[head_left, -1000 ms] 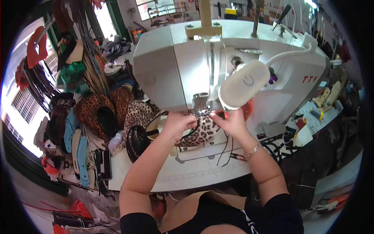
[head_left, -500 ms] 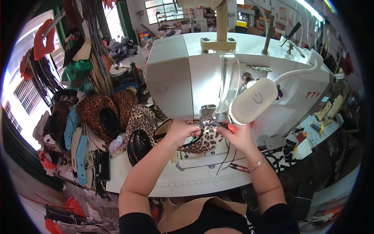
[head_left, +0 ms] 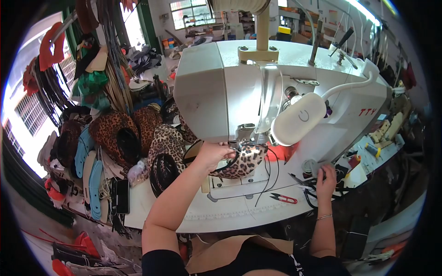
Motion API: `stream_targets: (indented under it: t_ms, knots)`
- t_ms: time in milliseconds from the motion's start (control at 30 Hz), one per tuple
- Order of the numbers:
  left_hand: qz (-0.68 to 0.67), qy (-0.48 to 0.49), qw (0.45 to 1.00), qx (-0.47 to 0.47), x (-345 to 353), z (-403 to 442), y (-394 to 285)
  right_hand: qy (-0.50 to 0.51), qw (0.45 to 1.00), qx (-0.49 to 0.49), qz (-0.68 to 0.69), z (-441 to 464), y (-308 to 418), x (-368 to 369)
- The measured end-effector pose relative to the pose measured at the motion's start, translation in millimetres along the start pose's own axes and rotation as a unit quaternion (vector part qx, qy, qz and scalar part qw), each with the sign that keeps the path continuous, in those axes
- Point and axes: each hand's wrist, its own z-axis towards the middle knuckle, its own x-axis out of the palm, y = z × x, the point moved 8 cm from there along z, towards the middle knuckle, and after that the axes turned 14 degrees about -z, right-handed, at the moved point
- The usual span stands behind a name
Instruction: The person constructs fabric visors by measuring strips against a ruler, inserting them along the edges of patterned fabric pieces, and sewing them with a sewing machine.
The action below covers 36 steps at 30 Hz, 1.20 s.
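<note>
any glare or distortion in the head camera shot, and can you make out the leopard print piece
Head view: bright glare on the sewing machine beside the lamp; head view: windows at left largely washed out; head view: wide-angle distortion bows the tabletop, with dark rounded borders; head view: spots on the leopard-print piece read clearly.

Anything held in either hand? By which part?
Left hand: curved leopard-print fabric piece, pinched at its upper-left edge. Right hand: near black-handled scissors; whether it holds anything can't be told.

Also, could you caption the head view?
Left hand holds leopard-print piece at sewing machine; right hand off to one side.
</note>
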Motion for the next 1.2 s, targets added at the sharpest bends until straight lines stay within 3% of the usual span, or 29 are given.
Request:
stream_targets:
  t_ms: [267, 467, 667, 1200]
  knots:
    - [0.013, 0.054, 0.998, 0.008, 7, -6, -3, -0.029, 1.0, -0.009, -0.002, -3, -4, 2]
    - [0.004, -0.006, 1.0, -0.002, 2, -4, -2, -0.006, 1.0, -0.003, 0.004, -1, -2, 0]
    - [0.002, 0.047, 0.999, 0.024, 8, -7, -6, -0.036, 0.999, -0.027, 0.001, -11, 0, 1]
    - [0.02, 0.052, 0.998, 0.025, 12, -9, -11, -0.035, 0.999, -0.021, 0.005, -8, 2, -2]
